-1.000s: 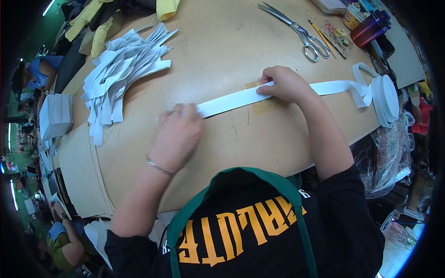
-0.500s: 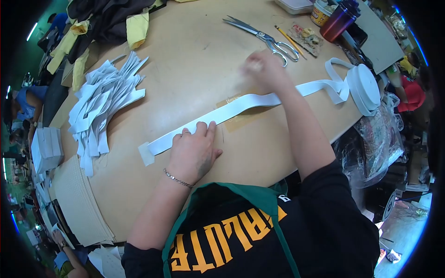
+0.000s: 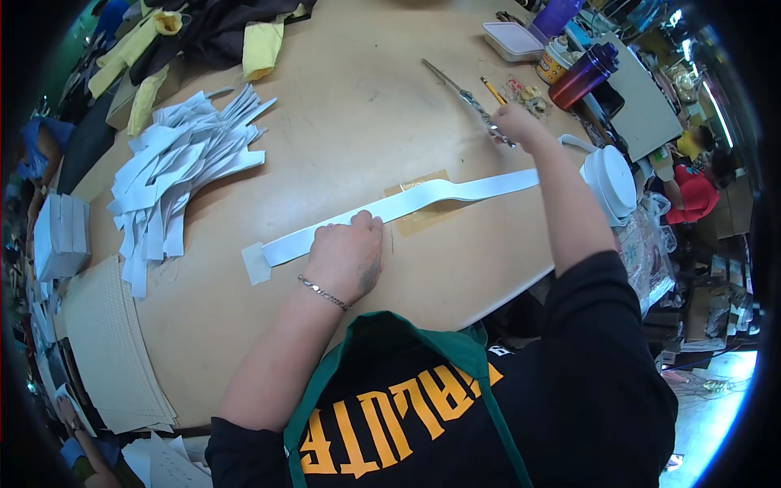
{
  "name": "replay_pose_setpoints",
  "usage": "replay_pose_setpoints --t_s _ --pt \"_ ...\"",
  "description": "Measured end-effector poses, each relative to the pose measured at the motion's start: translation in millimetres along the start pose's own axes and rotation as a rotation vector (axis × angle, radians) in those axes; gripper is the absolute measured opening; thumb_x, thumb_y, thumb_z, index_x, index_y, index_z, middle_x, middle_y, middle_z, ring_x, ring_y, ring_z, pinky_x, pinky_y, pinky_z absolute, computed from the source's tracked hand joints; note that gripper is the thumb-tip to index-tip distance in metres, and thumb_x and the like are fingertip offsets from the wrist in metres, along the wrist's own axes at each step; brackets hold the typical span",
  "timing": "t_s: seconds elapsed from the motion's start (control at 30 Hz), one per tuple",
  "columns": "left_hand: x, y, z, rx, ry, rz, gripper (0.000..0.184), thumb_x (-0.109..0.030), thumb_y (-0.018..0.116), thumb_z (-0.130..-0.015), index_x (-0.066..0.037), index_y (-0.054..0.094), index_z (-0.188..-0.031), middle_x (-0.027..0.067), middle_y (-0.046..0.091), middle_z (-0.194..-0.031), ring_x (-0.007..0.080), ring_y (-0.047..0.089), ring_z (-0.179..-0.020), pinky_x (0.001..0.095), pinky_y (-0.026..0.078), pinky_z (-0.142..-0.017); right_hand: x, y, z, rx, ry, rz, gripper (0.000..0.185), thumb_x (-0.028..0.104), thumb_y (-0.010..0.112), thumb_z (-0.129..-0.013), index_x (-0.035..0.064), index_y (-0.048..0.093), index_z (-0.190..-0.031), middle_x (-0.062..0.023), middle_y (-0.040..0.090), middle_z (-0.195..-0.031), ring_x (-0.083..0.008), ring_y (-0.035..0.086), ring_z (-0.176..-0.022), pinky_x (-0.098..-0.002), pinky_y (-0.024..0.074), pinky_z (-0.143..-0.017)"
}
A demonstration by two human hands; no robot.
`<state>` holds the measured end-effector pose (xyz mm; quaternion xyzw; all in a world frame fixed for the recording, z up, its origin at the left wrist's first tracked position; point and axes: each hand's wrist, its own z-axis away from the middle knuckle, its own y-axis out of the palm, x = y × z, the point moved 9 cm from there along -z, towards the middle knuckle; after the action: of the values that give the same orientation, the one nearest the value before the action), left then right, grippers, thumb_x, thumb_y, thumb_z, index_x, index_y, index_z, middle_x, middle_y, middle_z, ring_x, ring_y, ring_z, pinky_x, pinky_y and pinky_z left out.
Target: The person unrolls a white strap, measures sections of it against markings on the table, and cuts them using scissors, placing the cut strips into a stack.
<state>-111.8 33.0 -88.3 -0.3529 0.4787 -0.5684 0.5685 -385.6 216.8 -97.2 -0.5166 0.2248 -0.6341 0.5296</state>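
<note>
The band point(image 3: 488, 188), seemingly uncut, is pressed flat by the left hand point(image 3: 348, 250); scissors point(image 3: 467, 97) are held in the right hand point(image 3: 519, 126).

Single head-worn view, facing forward and steeply down.

Left hand point(image 3: 348, 252) pressing white strip point(image 3: 403, 202), right hand point(image 3: 518, 128) gripping scissors point(image 3: 465, 96)

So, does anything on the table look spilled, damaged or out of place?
Nothing looks spilled or damaged. Only the white band stands out slightly: it humps up over the brown tape instead of lying flat beyond the left hand.
</note>
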Motion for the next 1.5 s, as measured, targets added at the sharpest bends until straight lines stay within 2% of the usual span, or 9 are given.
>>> replay_pose_setpoints --t_s 0.13,0.17,0.27,0.3,0.43,0.8,1.13,1.27,1.5 --pt "2.5 5.2 -2.9 0.014 0.005 0.007 0.044 -0.027 0.063 -0.076 -0.004 0.050 -0.111 0.0123 0.053 -0.099 0.0270 0.062 -0.077 0.0392 0.049 -0.067 2.7 23.7 110.6 0.228 -0.253 -0.741 0.015 0.019 0.062 -0.079 0.0062 0.054 -0.082 -0.0017 0.052 -0.064 -0.0118 0.054 -0.058 -0.0248 0.0418 -0.054" --pt "3.7 6.8 -4.4 0.004 0.010 0.010 0.043 -0.026 0.062 -0.076 -0.003 0.051 -0.110 0.0123 0.053 -0.099 0.0269 0.062 -0.077 0.0392 0.049 -0.067 1.8 26.5 151.2 0.125 -0.141 -0.454 0.019 0.023 0.063 -0.080 0.0070 0.053 -0.080 -0.0012 0.053 -0.065 -0.0102 0.053 -0.057 -0.0238 0.0418 -0.052" --pt "4.0 6.0 -6.1 0.010 0.025 0.022 0.043 -0.025 0.062 -0.076 -0.003 0.051 -0.111 0.0121 0.053 -0.099 0.0264 0.062 -0.077 0.0388 0.049 -0.067 -23.1 76.9 251.3 0.407 0.011 -0.572 0.036 0.038 0.069 -0.075 0.0062 0.053 -0.084 -0.0002 0.053 -0.068 -0.0095 0.053 -0.059 -0.0235 0.0425 -0.054" --pt "3.2 5.1 -6.1 0.019 0.032 0.018 0.043 -0.025 0.062 -0.076 -0.003 0.051 -0.111 0.0121 0.053 -0.099 0.0264 0.062 -0.077 0.0388 0.049 -0.067 -20.3 89.2 279.1 0.465 -0.061 -0.617 0.037 0.039 0.067 -0.077 0.0059 0.054 -0.087 0.0003 0.053 -0.070 -0.0083 0.052 -0.063 -0.0230 0.0419 -0.057" --pt "2.6 3.2 -5.2 0.034 0.057 -0.005 0.047 -0.026 0.063 -0.076 -0.003 0.050 -0.115 0.0122 0.053 -0.100 0.0264 0.062 -0.079 0.0382 0.049 -0.068 -21.1 141.2 334.1 0.702 0.152 -0.615 0.046 0.046 0.061 -0.081 0.0031 0.054 -0.095 -0.0009 0.053 -0.077 -0.0080 0.048 -0.075 -0.0249 0.0411 -0.064" --pt "2.3 1.6 -5.0 -0.048 0.071 -0.009 0.038 -0.022 0.061 -0.075 -0.003 0.054 -0.107 0.0118 0.055 -0.099 0.0270 0.063 -0.078 0.0380 0.051 -0.066 5.5 154.9 300.0 0.629 0.162 -0.504 0.057 0.062 0.050 -0.081 0.0056 0.052 -0.080 -0.0017 0.051 -0.063 -0.0101 0.049 -0.058 -0.0232 0.0404 -0.055" --pt "4.2 2.3 -4.6 -0.038 0.069 0.013 0.037 -0.017 0.059 -0.076 -0.002 0.053 -0.109 0.0120 0.055 -0.097 0.0270 0.063 -0.075 0.0375 0.050 -0.064 -2.2 151.9 311.0 0.581 0.069 -0.595 0.054 0.055 0.055 -0.081 0.0019 0.053 -0.089 -0.0024 0.052 -0.071 -0.0114 0.050 -0.067 -0.0253 0.0417 -0.061" --pt "1.0 -2.7 -4.2 -0.034 0.105 -0.007 0.037 -0.018 0.059 -0.076 -0.002 0.053 -0.108 0.0121 0.055 -0.096 0.0274 0.062 -0.075 0.0375 0.050 -0.064 0.6 149.0 315.6 0.670 0.208 -0.552 0.057 0.058 0.055 -0.080 0.0020 0.053 -0.089 -0.0036 0.052 -0.071 -0.0128 0.050 -0.066 -0.0266 0.0421 -0.061" --pt "1.5 -2.7 -4.1 -0.084 0.102 0.013 0.036 -0.016 0.059 -0.075 -0.002 0.054 -0.108 0.0124 0.055 -0.093 0.0281 0.062 -0.073 0.0386 0.050 -0.062 22.6 151.9 282.3 0.638 0.151 -0.482 0.060 0.063 0.053 -0.078 0.0028 0.053 -0.084 -0.0036 0.051 -0.069 -0.0126 0.049 -0.065 -0.0260 0.0410 -0.059"
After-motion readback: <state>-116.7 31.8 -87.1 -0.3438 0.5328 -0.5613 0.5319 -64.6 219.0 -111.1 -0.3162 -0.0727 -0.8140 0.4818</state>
